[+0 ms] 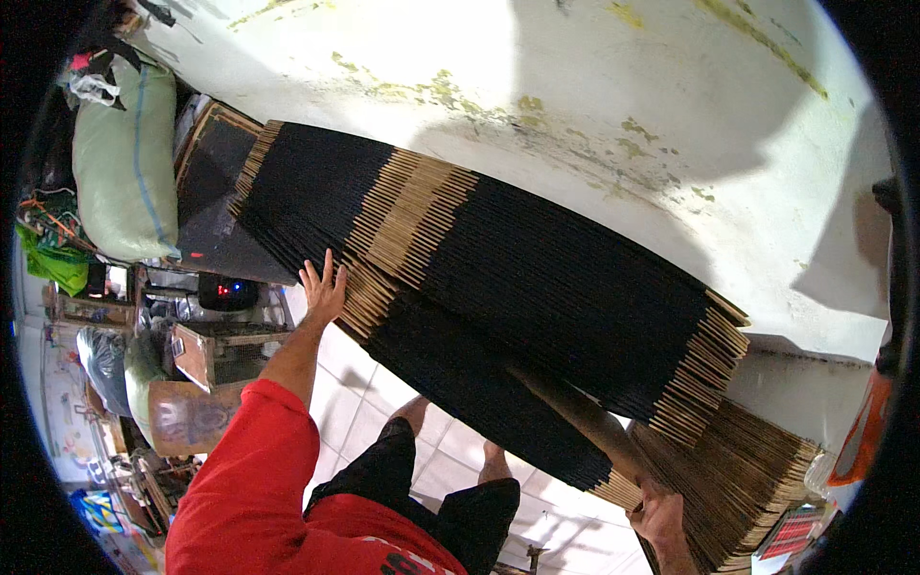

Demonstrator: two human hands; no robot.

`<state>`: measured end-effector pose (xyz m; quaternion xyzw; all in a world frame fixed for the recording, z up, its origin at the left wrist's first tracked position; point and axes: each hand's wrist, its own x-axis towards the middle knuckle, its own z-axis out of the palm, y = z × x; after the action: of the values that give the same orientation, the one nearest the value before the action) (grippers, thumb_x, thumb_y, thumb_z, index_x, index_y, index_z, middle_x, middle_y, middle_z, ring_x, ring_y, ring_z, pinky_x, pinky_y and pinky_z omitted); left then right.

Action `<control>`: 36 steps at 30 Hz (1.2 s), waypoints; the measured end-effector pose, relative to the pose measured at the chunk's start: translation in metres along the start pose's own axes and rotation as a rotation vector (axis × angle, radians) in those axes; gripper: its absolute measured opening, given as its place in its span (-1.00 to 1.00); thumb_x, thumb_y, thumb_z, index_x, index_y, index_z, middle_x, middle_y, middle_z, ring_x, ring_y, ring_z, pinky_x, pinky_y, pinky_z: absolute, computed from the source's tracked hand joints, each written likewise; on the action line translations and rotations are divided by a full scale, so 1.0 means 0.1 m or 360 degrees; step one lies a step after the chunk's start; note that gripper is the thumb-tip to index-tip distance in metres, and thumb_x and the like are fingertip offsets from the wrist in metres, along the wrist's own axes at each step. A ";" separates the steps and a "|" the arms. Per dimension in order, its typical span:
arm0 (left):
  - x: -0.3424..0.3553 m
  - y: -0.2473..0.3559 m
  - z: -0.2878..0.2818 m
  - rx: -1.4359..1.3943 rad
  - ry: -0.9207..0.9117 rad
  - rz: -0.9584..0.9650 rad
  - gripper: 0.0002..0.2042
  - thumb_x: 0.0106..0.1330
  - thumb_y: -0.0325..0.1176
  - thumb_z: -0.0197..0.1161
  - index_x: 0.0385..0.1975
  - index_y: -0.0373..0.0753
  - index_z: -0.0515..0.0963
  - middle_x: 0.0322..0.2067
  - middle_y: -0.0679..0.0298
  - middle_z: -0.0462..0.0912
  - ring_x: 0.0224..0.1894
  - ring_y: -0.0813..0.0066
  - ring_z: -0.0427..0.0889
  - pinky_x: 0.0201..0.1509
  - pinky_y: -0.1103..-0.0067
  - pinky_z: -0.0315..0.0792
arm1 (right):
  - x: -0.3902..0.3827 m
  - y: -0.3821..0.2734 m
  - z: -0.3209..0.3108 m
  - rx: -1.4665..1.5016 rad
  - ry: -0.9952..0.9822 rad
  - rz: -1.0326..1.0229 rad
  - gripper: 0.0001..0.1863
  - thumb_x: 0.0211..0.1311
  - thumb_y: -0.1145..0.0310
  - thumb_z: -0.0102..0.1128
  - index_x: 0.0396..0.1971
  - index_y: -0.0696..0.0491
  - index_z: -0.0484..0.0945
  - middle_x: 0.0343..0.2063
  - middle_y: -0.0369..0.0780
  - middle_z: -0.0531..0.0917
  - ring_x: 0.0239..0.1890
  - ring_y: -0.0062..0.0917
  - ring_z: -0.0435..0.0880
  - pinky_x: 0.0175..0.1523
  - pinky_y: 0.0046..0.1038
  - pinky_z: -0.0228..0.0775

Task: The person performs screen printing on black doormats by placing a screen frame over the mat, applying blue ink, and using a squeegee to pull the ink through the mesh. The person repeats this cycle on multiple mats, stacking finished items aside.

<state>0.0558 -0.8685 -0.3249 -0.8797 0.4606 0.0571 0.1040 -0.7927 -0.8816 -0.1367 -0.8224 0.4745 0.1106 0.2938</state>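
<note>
Both hands [324,290] are at the long near pile [470,388] of thin black pieces, one at each end. On the left, the hand is open with its fingers spread, and it touches the tan end. It is not gripping anything. The right hand [659,516] is curled up like a loose fist at the other tan end and seems to have hold of it. How much it has hold of is hard to tell.

Holding both ends like this probably keeps the long pile straight, with the flat left hand as a stop and the right hand doing the gripping. The left arm, in a red sleeve [251,436], reaches up and out to the left. Only a bit of the right forearm shows, coming up from the bottom edge.

The near pile lies slanted, just in front of a bigger black pile [565,287]. A brown strip [561,402] slants between them by the right end. Another black pile [311,182] is to the left. All the pieces in a pile point the same way, maybe so their tan ends line up neatly. On the right is a brown pile [752,470], spread like a fan.

Behind the piles is a white wall [594,105] with yellow marks. Below are the person's black shorts [479,522] and a pale tiled floor [374,388]. Off to the left are a fat, pale green sack [125,172] and a mesh box [240,355].
</note>
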 end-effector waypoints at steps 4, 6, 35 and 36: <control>-0.10 -0.05 -0.01 0.0393 0.0005 0.0304 -0.52 0.68 -0.02 -0.32 0.54 0.20 0.05 0.62 0.09 -0.18 0.53 -0.56 -0.28 0.57 -0.19 -0.28 | -0.28 0.25 0.60 0.0036 -0.0058 0.0314 -0.43 -0.31 0.38 0.54 -0.13 0.08 0.61 -0.43 -0.07 0.71 -0.34 -0.05 0.74 -0.20 -0.14 0.62; -0.12 -0.03 -0.01 -0.0003 -0.0052 0.0040 -0.51 0.67 0.02 -0.31 0.55 0.21 0.04 0.61 0.00 -0.24 0.53 -0.56 -0.30 0.57 -0.19 -0.25 | -0.42 0.46 0.91 0.0166 -0.0069 0.0480 -0.48 -0.32 0.39 0.55 -0.19 0.10 0.62 -0.46 -0.07 0.70 -0.35 -0.04 0.74 -0.22 -0.14 0.60; -0.10 0.59 -0.77 -0.0089 0.0274 0.0591 -0.34 0.42 -0.13 0.21 0.48 -0.14 0.20 0.57 -0.20 -0.15 0.47 -0.64 -0.05 0.49 -0.29 -0.11 | -1.73 0.23 1.40 0.0168 0.0217 0.1131 -0.57 0.06 0.48 0.24 0.01 -0.04 0.66 -0.22 0.00 0.74 -0.13 -0.03 0.72 -0.03 -0.02 0.55; -0.35 0.86 -0.90 -0.0311 0.0499 0.0571 -0.28 0.39 -0.01 0.27 0.49 -0.10 0.20 0.56 -0.21 -0.13 0.52 -0.50 -0.06 0.52 -0.22 -0.12 | -1.77 0.24 1.46 0.0157 0.0148 0.1196 -0.55 0.03 0.50 0.28 0.01 -0.02 0.65 -0.21 -0.01 0.74 -0.12 -0.02 0.71 -0.03 -0.01 0.54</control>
<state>-0.0348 -0.9091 -0.2419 -0.7878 0.6122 -0.0182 -0.0660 -0.8915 -0.6776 -0.1816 -0.5802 0.7605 0.1502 0.2500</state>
